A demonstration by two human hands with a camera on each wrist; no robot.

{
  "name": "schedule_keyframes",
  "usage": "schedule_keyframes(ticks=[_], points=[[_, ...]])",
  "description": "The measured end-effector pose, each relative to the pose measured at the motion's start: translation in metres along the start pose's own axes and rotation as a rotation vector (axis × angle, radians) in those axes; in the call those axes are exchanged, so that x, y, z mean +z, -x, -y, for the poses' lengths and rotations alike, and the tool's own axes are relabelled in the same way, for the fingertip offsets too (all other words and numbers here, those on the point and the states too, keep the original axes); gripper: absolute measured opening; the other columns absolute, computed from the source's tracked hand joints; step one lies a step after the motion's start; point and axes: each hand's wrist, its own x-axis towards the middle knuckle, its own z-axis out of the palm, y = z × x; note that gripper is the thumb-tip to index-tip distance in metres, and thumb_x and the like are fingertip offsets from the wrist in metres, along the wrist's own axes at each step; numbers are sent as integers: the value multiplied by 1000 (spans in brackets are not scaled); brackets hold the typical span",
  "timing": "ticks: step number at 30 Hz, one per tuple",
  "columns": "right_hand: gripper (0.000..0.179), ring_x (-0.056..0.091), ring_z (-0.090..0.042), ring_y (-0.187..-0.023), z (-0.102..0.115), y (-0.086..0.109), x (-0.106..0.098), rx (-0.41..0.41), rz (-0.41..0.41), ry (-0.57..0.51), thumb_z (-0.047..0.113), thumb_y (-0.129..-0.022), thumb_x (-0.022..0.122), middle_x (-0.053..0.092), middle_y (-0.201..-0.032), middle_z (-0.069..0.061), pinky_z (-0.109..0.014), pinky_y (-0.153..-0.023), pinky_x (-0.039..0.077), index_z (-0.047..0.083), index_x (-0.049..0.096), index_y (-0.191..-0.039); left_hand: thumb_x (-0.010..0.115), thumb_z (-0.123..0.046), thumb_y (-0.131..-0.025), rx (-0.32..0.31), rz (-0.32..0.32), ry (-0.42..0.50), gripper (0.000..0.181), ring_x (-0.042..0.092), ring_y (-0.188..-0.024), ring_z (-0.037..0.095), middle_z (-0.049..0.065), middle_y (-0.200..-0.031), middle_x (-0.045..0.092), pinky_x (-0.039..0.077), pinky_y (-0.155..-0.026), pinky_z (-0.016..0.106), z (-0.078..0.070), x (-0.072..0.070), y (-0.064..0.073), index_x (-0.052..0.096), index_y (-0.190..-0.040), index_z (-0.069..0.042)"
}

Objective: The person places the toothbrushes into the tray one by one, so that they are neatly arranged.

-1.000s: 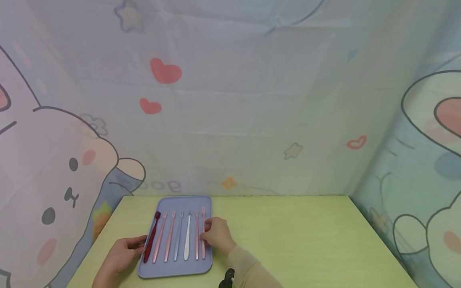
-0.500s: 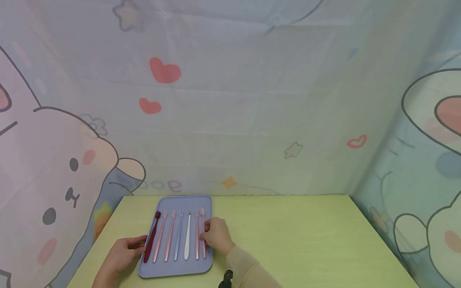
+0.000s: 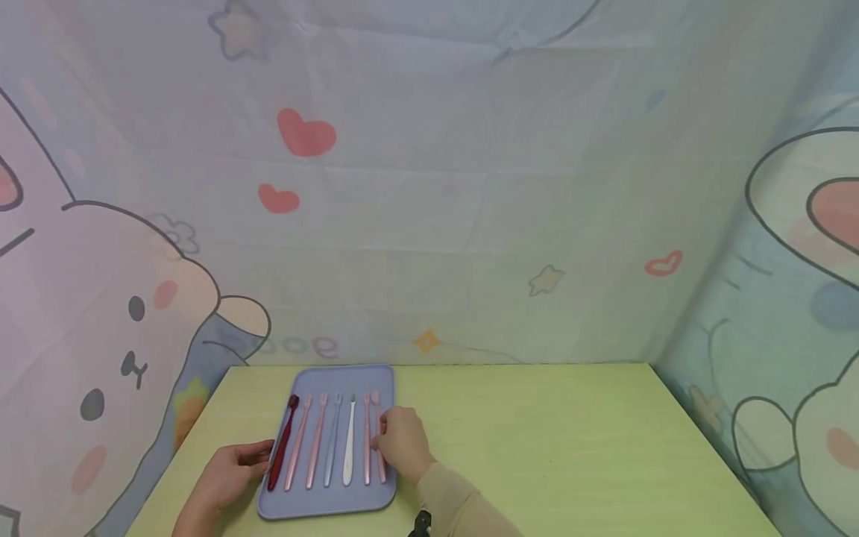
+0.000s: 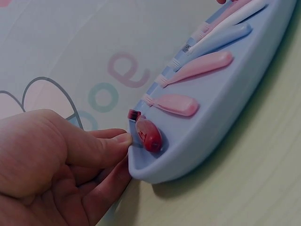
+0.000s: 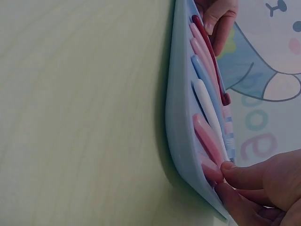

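Note:
A lavender tray (image 3: 342,378) lies on the table, with several toothbrushes side by side on it, heads toward the wall. From the left come a dark red toothbrush (image 3: 282,445), two pink ones, a blue toothbrush (image 3: 332,447), a white toothbrush (image 3: 348,455) and two more pink ones. My left hand (image 3: 227,474) grips the tray's left rim, thumb at the edge beside the red brush in the left wrist view. My right hand (image 3: 406,443) pinches the rightmost pink toothbrush (image 3: 382,469) around its middle. That brush leans, its head close to the neighbouring pink toothbrush (image 3: 367,451).
The tray stands at the left part of a yellow-green table (image 3: 570,447). Behind the table hangs a cartoon-printed cloth (image 3: 470,186), continuing along both sides. A small black object (image 3: 421,523) shows by the right sleeve (image 3: 459,496).
The rightmost pink toothbrush has turned slightly: its head shifted left toward its neighbour and its handle end shifted right. My right hand moved very little; my left hand stayed at the tray rim.

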Motion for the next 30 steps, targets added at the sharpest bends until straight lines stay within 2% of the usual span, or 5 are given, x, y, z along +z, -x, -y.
schedule_keyframes(ticks=[3,15,20,26,30], points=[[17,58,-10,-66,0,-1,1,26,-4,1,0,-80,89,65,-73,1,-28,-60,54,-4,78,-93,78,0,-93,2,1,-10,41,71,-104,23,18,-111,79,49,-85,25,2,0,-1,71,-132,8],[14,63,-14,-70,-2,-1,6,6,-61,52,-1,-82,84,72,-79,-6,-31,-64,58,-4,79,-95,79,-1,-92,5,2,-17,41,71,-103,23,18,-109,79,48,-86,26,1,-1,-5,71,-132,8],[9,57,-12,-63,0,4,3,15,-89,30,-2,-82,81,67,-72,-3,-29,-59,52,-4,78,-90,79,-2,-93,8,10,-28,41,71,-105,22,18,-111,79,48,-87,26,0,-1,-2,71,-132,8],[3,49,-9,-54,3,-4,3,3,-112,12,-3,-81,77,57,-62,4,-25,-49,43,1,77,-79,77,-2,-94,32,-10,-48,42,68,-103,18,16,-110,79,46,-85,21,-6,-7,-4,70,-135,7],[4,53,-9,-57,6,-10,-8,-37,-101,-4,3,-86,77,61,-66,2,-25,-52,46,-1,79,-85,74,-6,-98,49,12,-54,42,68,-113,27,19,-116,78,48,-97,32,-12,-14,-6,68,-137,6]])
